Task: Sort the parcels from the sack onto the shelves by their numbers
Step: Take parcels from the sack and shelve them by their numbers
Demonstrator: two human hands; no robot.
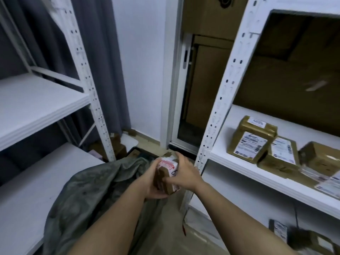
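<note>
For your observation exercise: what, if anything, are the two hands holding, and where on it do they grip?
A small brown parcel held by both hands: the left hand cups its left side and underside, the right hand grips its right side.

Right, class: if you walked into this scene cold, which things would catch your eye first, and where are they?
First, the small parcel at centre, gripped by the left hand and right hand above the grey sack. Next, the taped boxes with white labels on the right shelf. The left shelves show nothing on them.
</note>
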